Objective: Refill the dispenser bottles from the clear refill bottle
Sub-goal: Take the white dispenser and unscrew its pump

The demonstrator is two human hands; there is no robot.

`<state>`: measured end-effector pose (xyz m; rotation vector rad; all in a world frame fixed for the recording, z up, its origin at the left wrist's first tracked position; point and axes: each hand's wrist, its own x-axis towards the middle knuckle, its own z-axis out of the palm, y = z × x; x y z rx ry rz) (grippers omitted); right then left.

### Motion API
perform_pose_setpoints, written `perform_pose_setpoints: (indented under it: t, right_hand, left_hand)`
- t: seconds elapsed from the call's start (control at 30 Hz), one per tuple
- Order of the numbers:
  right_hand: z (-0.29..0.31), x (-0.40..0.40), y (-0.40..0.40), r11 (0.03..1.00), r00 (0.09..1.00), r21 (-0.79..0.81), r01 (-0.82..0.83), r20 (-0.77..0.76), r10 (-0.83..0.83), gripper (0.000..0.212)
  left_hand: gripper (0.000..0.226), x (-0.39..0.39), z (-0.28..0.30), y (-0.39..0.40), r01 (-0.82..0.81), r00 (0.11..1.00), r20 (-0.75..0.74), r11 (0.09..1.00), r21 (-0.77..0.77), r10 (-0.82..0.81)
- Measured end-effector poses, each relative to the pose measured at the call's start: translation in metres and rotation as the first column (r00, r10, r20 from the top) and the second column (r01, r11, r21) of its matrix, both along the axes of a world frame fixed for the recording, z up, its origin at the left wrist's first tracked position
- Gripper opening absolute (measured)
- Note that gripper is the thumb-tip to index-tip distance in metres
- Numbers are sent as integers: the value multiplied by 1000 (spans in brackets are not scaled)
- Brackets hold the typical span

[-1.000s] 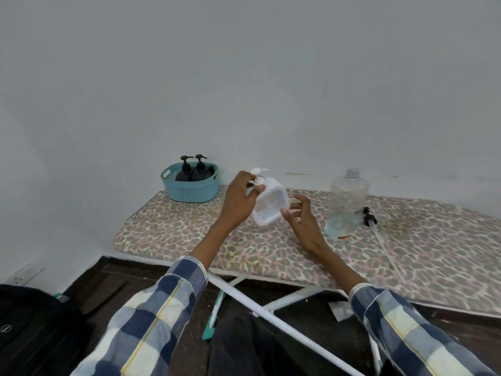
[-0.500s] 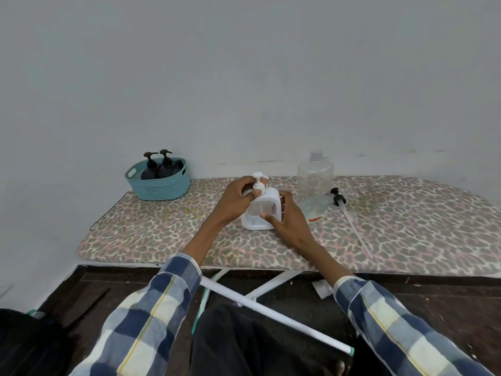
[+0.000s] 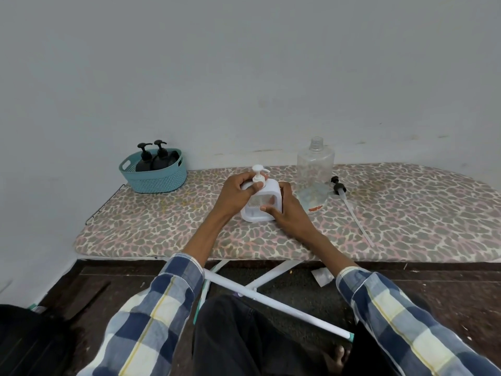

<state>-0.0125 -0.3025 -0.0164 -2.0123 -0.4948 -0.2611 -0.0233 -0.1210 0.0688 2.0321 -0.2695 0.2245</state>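
My left hand (image 3: 235, 191) grips the white dispenser's (image 3: 262, 202) pump collar, right hand (image 3: 288, 213) clamps its side; it stands on the board (image 3: 406, 213), just left of the refill bottle (image 3: 314, 169). Refill's uncapped, nearly empty, its pump (image 3: 339, 187) lying beside. Two black dispensers (image 3: 153, 158) wait in the basket (image 3: 154, 177), prob. not done yet.

A white dispenser bottle (image 3: 261, 202) with white pump is seen on a board cover (image 3: 406, 210) patterned in grey, pink and cream leopard spots. Two black pump bottles (image 3: 154, 158) are held in a teal woven basket (image 3: 154, 176). Sleeves (image 3: 162, 308) are checked blue, white and yellow. The refill bottle (image 3: 314, 169) is clear; its loose pump (image 3: 339, 187) is black.
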Motion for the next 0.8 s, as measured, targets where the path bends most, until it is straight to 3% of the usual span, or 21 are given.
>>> perform_pose_setpoints:
  t: [0.37,0.47,0.6,0.7,0.8]
  right_hand:
    - [-3,3,0,1000,1000,16,-3,19,2,65]
    - [-4,4,-1,1000,1000,23,-10,18,10,63]
    - [-5,6,0,1000,1000,15,-21,17,20,59]
    - [-5,7,-1,1000,1000,18,-26,9,26,56]
    - [-7,8,-1,999,1000,28,-27,7,26,56]
  left_hand:
    - [17,-8,-13,-34,-393,902,195,919,3,385]
    - [24,-10,-9,-25,-332,930,150,942,-41,334]
    - [39,-11,1,-8,-128,987,90,991,-37,131]
    - [53,-7,8,-7,5,1000,30,992,-123,-1]
    - [50,-3,10,-8,8,998,59,993,-117,-2]
